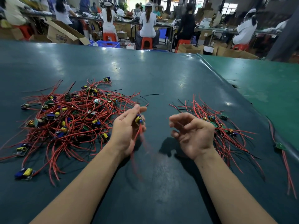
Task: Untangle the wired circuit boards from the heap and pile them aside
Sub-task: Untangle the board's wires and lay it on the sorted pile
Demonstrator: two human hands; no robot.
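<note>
A big heap of small circuit boards (68,115) with tangled red and black wires lies on the left of the dark green table (161,78). A smaller pile of sorted boards (221,126) lies on the right. My left hand (127,128) is raised just right of the heap and holds one circuit board (138,119) with a yellow capacitor between its fingertips; its red wires (137,151) hang down, blurred. My right hand (192,133) hovers palm up beside the small pile, fingers loosely curled, holding nothing.
One loose board with red wires (281,147) lies near the table's right edge. A few stray boards (24,172) sit at the heap's near-left side. Beyond the table's far edge, several people sit on red stools (146,42) among cardboard boxes.
</note>
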